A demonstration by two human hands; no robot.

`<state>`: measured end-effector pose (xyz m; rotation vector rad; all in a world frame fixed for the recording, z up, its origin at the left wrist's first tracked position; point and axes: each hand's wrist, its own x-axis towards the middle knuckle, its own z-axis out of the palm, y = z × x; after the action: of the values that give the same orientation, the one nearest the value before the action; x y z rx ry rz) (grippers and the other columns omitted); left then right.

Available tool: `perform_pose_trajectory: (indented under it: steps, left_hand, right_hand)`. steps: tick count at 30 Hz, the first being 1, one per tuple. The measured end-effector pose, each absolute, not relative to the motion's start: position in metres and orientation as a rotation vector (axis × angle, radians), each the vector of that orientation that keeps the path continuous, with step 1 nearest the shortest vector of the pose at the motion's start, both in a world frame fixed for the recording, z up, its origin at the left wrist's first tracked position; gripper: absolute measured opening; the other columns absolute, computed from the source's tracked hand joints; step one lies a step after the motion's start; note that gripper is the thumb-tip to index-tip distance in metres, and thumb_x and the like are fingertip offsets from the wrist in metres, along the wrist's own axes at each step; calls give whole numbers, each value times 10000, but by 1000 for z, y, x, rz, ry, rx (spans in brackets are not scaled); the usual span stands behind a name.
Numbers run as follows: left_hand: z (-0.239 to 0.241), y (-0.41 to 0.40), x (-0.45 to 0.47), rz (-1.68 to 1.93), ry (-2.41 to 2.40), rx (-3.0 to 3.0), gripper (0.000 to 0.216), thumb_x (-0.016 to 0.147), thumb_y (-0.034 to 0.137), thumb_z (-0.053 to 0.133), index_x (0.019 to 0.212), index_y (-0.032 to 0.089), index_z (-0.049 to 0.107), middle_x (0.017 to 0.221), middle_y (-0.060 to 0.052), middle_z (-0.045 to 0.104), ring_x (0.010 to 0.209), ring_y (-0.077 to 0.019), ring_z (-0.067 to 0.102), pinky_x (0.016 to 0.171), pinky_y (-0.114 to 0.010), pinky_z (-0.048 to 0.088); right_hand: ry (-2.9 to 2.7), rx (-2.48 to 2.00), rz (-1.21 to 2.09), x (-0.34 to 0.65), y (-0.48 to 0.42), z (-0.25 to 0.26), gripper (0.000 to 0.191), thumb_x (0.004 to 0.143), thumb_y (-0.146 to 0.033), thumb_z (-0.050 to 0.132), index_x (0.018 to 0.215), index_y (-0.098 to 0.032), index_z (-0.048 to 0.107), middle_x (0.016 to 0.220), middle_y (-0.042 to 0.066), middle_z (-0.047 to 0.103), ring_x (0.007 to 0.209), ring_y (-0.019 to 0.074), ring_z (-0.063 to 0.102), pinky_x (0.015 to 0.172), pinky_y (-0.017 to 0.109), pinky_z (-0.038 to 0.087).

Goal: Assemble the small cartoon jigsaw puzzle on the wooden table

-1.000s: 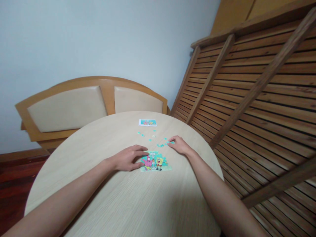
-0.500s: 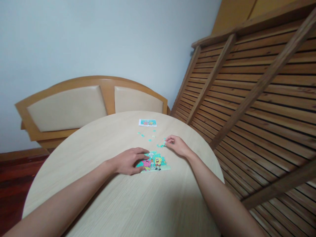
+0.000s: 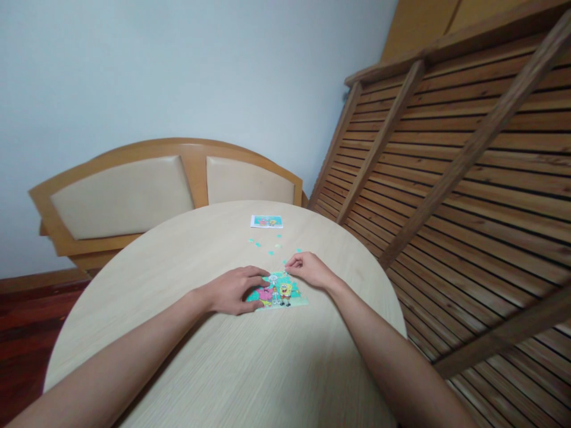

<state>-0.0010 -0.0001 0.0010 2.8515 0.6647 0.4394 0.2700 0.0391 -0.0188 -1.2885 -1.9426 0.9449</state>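
Note:
A partly assembled cartoon jigsaw puzzle point(image 3: 285, 291) lies on the round wooden table, showing a yellow and a pink figure on turquoise. My left hand point(image 3: 234, 290) rests at its left side, fingers apart, with fingertips on the puzzle. At the puzzle's upper right edge, my right hand point(image 3: 310, 268) is closed in a pinch on a small puzzle piece point(image 3: 286, 270), mostly hidden by the fingertips. Several loose turquoise pieces point(image 3: 271, 253) are scattered just beyond both hands.
A small picture card point(image 3: 266, 222) with a similar cartoon lies near the table's far edge. Behind the pale round table point(image 3: 200, 368) stands a padded wooden headboard point(image 3: 178, 145). A slatted wooden panel point(image 3: 446, 178) leans along the right side.
My right hand has moved left and slightly nearer, from the loose pieces to the puzzle's upper edge, with the piece in its fingers. My left hand has stayed in place.

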Motion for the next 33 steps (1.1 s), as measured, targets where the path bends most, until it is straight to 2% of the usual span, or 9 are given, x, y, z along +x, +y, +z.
perform_pose_trajectory:
  steps: [5,10,18,26,33]
  left_hand:
    - [1,0,-1,429,667,2854,413,872,393,616,1231,188,607,1351,-136,572,1215,-293,572,1044,-416,465]
    - [1,0,-2,423,678,2859,412,869,397,619,1224,187,609,1347,-135,575,1216,-296,570,1043,-420,467]
    - [2,0,-2,423,687,2861,421,865,405,625,1228,190,611,1341,-134,576,1206,-298,574,1039,-422,470]
    - [-2,2,-3,445,667,2861,432,872,420,618,1246,202,608,1346,-134,575,1203,-294,580,1037,-411,473]
    - [-1,1,-3,416,686,2865,438,869,415,624,1249,197,603,1343,-134,574,1203,-291,579,1036,-406,475]
  right_hand:
    - [-1959,-1281,955,268,40,-19,155,773,-279,713,831,-135,727,756,52,731,701,156,660,646,248,493]
    - [-2063,-1308,776,267,39,-19,146,772,-285,710,810,-152,756,746,38,733,676,150,633,618,243,455]
    - [-2159,-1330,652,268,40,-21,140,789,-309,705,817,-193,778,801,38,757,738,172,661,670,257,472]
    - [-1977,-1490,274,317,60,-20,216,874,-219,575,992,-190,754,1017,84,749,899,208,661,843,323,488]
    - [-1994,-1584,237,335,72,-34,291,927,-269,526,1115,-191,734,1174,108,701,1092,238,615,986,376,441]
